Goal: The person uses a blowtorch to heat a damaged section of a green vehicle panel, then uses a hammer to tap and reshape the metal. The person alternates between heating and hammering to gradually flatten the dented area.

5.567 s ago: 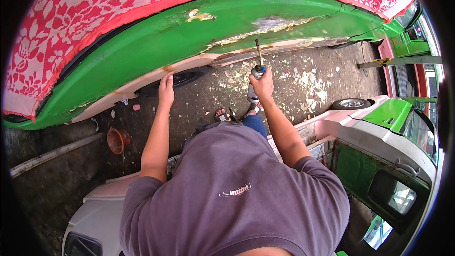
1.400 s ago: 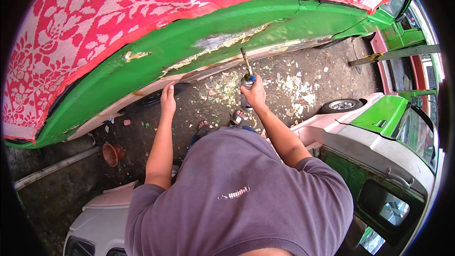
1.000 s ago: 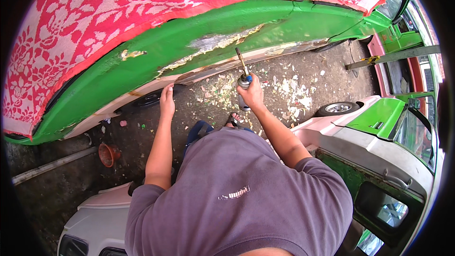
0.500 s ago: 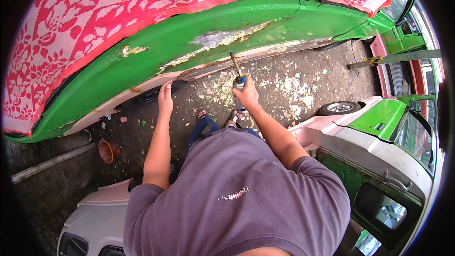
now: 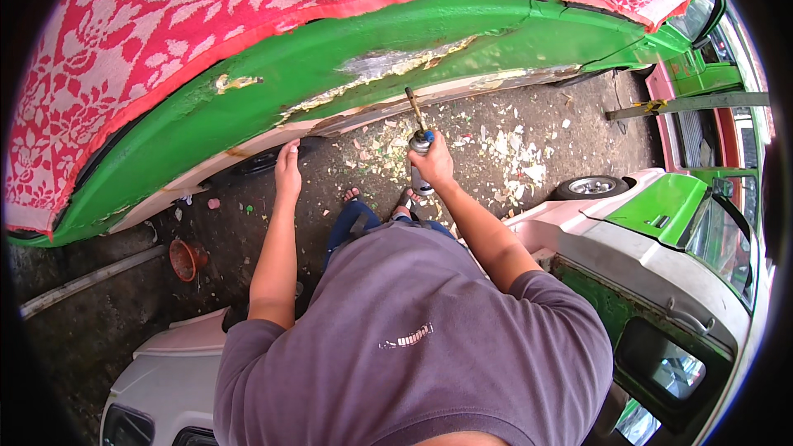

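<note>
Currently, the right hand (image 5: 435, 161) is near the middle of the frame, its grip wrapped around the neck of a gas blowtorch (image 5: 420, 147). Torch sits right of centre, canister toward the wearer's feet, nozzle (image 5: 415, 107) angled to the upper left. Nozzle tip overlaps the lower edge of the green car side (image 5: 273, 70) in view; true gap between them cannot be told. Above the tip, the panel carries a long bare-metal patch (image 5: 372, 64) with ragged, flaking edges.

Left hand (image 5: 287, 172), left of centre: grip unfolded, fingers straight and side by side, fingertips near the car's pale pink sill (image 5: 248, 149). Contact cannot be judged.

Room: hands work over a strip of floor (image 5: 607, 128) bounded by the green car along the top and a parked white-and-green vehicle (image 5: 652, 231) at lower right. Paint flakes (image 5: 512, 149) litter the strip's middle. Red-patterned towel (image 5: 248, 0) edges the top; an orange bucket (image 5: 187, 260) stands at left, well apart from both hands.
</note>
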{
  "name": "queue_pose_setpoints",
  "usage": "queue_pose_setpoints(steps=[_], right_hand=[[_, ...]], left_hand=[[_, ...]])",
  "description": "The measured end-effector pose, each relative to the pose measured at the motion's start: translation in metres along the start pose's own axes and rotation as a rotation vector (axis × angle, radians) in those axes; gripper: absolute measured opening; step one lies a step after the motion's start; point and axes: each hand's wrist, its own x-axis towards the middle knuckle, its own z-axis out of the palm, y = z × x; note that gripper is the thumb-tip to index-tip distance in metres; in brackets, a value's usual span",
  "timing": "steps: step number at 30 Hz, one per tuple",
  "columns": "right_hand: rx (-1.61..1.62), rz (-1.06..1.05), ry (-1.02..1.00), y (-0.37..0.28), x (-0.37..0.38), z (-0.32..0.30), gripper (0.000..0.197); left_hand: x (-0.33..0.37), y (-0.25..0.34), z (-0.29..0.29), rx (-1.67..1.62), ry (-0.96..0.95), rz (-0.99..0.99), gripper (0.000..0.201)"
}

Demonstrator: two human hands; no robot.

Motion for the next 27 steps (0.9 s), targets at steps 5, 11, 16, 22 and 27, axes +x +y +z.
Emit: queue_pose_setpoints(steps=[5, 11, 16, 22, 27], right_hand=[[0.007, 0.073, -0.024, -0.004, 0.007, -0.008, 0.070], [-0.050, -0.012, -0.003, -0.004, 0.003, 0.002, 0.069], [0.007, 0.084, 0.015, -0.001, 0.005, -0.015, 0.069], [-0.029, 0.058, 0.094, 0.013, 0.009, -0.039, 0.070], [-0.036, 0.045, 0.100, 0.013, 0.002, -0.050, 0.072]], left_hand=[[0.000, 0.000, -0.002, -0.020, 0.008, -0.014, 0.036], [0.001, 0.002, -0.005, 0.020, 0.009, -0.005, 0.036], [0.001, -0.003, -0.010, -0.005, 0.023, -0.009, 0.035], [0.001, -0.005, 0.003, -0.038, -0.011, -0.015, 0.036], [0.005, -0.005, 0.021, -0.045, -0.040, 0.005, 0.036]])
